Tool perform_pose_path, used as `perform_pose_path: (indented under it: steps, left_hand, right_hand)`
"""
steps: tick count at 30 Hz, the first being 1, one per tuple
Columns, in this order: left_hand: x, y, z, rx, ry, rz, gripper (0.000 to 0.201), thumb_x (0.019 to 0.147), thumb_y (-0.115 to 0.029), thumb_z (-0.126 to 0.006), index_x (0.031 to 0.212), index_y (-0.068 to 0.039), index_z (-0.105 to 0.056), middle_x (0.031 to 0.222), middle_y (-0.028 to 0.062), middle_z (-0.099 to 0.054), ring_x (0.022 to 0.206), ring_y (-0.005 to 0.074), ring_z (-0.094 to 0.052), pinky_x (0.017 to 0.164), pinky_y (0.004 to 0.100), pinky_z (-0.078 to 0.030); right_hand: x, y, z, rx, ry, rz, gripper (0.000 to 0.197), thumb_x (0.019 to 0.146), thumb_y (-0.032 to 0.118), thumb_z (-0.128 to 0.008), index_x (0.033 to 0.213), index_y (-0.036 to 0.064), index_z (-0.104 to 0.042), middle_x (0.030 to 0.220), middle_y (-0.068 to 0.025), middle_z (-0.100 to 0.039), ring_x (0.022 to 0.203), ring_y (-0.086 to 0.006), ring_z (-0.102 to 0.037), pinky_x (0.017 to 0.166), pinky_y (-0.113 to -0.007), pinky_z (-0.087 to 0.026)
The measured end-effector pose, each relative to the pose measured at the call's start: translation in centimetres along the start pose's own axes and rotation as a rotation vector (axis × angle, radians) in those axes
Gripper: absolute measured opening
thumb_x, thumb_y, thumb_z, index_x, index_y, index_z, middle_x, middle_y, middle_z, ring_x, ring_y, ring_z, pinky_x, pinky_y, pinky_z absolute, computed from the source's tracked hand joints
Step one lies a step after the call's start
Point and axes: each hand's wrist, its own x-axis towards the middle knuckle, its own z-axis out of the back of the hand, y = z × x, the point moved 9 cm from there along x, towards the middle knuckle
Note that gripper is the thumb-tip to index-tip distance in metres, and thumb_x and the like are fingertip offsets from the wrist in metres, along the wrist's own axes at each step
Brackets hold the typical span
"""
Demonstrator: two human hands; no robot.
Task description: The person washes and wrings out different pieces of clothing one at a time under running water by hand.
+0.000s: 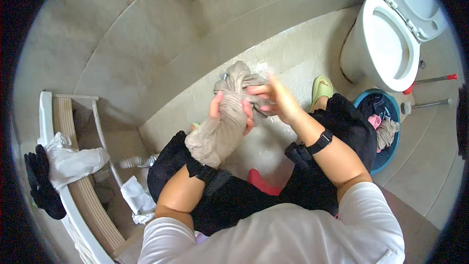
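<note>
A wrung, bunched grey-beige cloth garment hangs in front of me above the wet floor. My left hand is closed round its middle, thumb and fingers showing on either side, while the palm is hidden under the fabric. From the right, my right hand has its fingers on the garment's twisted upper end, gripping a fold there; the fingertips are slightly blurred. A small pale tag-like patch shows at the garment's upper left edge. Dark bands circle both my wrists.
On my right stand a blue tub of clothes and a white toilet with raised lid. A slatted rack on my left carries white cloth and a black item. A red item lies between my legs.
</note>
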Motion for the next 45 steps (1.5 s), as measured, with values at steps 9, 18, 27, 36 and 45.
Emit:
perform_pose_path:
  steps: [9,18,27,36,45]
  left_hand:
    - [-3.3,1.3,-5.1,0.107,0.386,0.165,0.055,0.074,-0.056,-0.066,0.097,-0.01,-0.049,0.092,-0.0023,-0.049,0.084,0.0128,-0.052,0.08,0.0332,-0.041]
    - [-4.7,2.1,-0.4,0.005,0.349,0.314,0.059,0.077,-0.055,-0.061,0.101,-0.002,-0.053,0.093,0.0084,-0.059,0.087,0.0231,-0.058,0.079,0.0337,-0.048]
    - [2.4,-3.1,5.8,1.649,0.161,-0.614,0.076,0.071,-0.029,-0.072,0.131,0.004,-0.037,0.097,0.0116,-0.066,0.098,0.024,-0.06,0.09,0.0331,-0.044]
    - [3.0,-4.3,6.1,2.269,-0.364,-0.451,0.068,0.063,-0.03,-0.072,0.118,-0.002,-0.043,0.095,0.0242,-0.063,0.088,0.041,-0.061,0.078,0.0454,-0.049]
    - [1.4,-4.9,5.7,2.254,-0.433,-0.464,0.07,0.062,-0.028,-0.073,0.116,0.002,-0.041,0.094,0.0253,-0.063,0.088,0.0403,-0.061,0.078,0.0444,-0.049]
  right_hand:
    - [2.6,-14.7,-2.6,1.006,-0.127,-0.473,0.117,0.066,0.078,-0.053,0.143,0.0022,-0.007,0.142,-0.0282,-0.022,0.13,-0.0438,-0.024,0.104,-0.058,-0.025]
    - [6.6,-3.1,3.0,0.891,0.101,0.467,0.07,0.084,0.055,-0.049,0.132,0.0048,-0.039,0.13,-0.0167,-0.047,0.117,-0.0331,-0.047,0.102,-0.047,-0.035]
    - [6.6,4.2,1.7,0.365,0.008,0.309,0.023,0.086,0.013,-0.061,0.107,0.0051,-0.055,0.101,-0.0127,-0.06,0.082,-0.0227,-0.061,0.069,-0.032,-0.053]
    - [8.7,0.6,6.0,-0.413,-0.417,0.266,0.047,0.072,0.015,-0.074,0.11,-0.0028,-0.052,0.093,-0.0138,-0.063,0.082,-0.0207,-0.06,0.072,-0.033,-0.049]
    - [1.5,4.2,-1.4,-0.177,0.106,0.292,0.093,0.071,0.033,-0.078,0.143,0.0088,-0.024,0.13,-0.0192,-0.043,0.118,-0.0259,-0.045,0.098,-0.033,-0.038]
